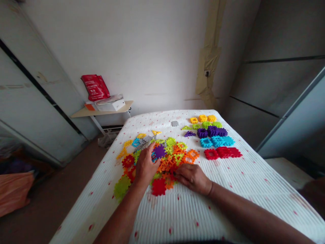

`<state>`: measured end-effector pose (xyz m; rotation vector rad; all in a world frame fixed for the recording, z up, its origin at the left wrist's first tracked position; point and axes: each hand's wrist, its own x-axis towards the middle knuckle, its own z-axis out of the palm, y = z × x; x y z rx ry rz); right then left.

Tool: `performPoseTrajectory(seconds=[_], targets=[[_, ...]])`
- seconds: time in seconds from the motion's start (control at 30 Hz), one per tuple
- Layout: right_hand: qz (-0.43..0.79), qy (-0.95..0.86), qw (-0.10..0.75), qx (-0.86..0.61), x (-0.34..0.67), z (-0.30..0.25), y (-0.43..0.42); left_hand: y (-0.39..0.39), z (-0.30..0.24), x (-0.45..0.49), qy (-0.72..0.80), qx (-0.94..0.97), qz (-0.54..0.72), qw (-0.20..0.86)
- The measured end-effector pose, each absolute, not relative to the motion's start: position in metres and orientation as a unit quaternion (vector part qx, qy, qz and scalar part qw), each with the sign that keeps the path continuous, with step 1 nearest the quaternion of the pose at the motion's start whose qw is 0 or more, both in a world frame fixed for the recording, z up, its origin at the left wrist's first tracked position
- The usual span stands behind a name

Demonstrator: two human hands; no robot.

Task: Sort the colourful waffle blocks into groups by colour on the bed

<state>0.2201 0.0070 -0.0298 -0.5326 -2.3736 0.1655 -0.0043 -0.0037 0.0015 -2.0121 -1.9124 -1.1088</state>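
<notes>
A pile of colourful interlocking plastic tiles (169, 164) with notched edges lies on the bed. My left hand (146, 166) rests on the pile's left part, thumb and index finger apart, beside a purple square tile (159, 151). Blue lattice pieces show between thumb and finger. At the pile's right edge, my right hand (194, 177) has its fingers drawn together among orange and red pieces; what they pinch is hidden. Close in front lies a red square tile (158, 187), and a lime green tile (122, 186) sits left of my left forearm.
Tiles stand in colour rows to the right: yellow (202, 118), green (206, 125), purple (212, 131), blue (217, 141) and red (223, 153). A lone grey tile (175, 123) lies further back. Beyond the ribbed bedcover (203, 217), a small table (101, 113) holds boxes and a red bag (95, 87).
</notes>
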Motion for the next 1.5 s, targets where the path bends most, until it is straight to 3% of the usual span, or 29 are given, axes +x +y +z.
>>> performPoseTrajectory(seconds=[0.13, 0.37, 0.7, 0.93, 1.1, 1.2, 1.27, 1.5], targets=[[0.069, -0.896, 0.359, -0.251, 0.22, -0.012, 0.024, -0.003, -0.005, 0.001, -0.596, -0.721, -0.339, 0.1], [0.025, -0.934, 0.217, -0.284, 0.203, 0.018, 0.042, 0.002, -0.016, 0.003, -0.537, -0.768, -0.324, 0.129], [-0.038, -0.954, 0.158, -0.252, 0.202, 0.023, 0.05, 0.003, -0.019, 0.009, -0.479, -0.78, -0.36, 0.181], [-0.019, -0.95, 0.167, -0.262, 0.22, 0.037, 0.055, 0.002, -0.014, 0.016, -0.46, -0.776, -0.4, 0.163], [-0.037, -0.872, 0.229, -0.431, 0.309, 0.071, 0.108, -0.001, -0.01, 0.003, -0.512, -0.728, -0.424, 0.167], [-0.066, -0.799, 0.112, -0.587, 0.37, 0.085, 0.148, -0.003, -0.01, -0.005, -0.529, -0.705, -0.44, 0.171], [-0.063, -0.78, 0.075, -0.618, 0.398, 0.085, 0.169, -0.003, -0.011, -0.007, -0.531, -0.7, -0.447, 0.17], [-0.024, -0.775, 0.011, -0.631, 0.418, 0.062, 0.196, -0.002, -0.015, -0.009, -0.536, -0.701, -0.437, 0.174]])
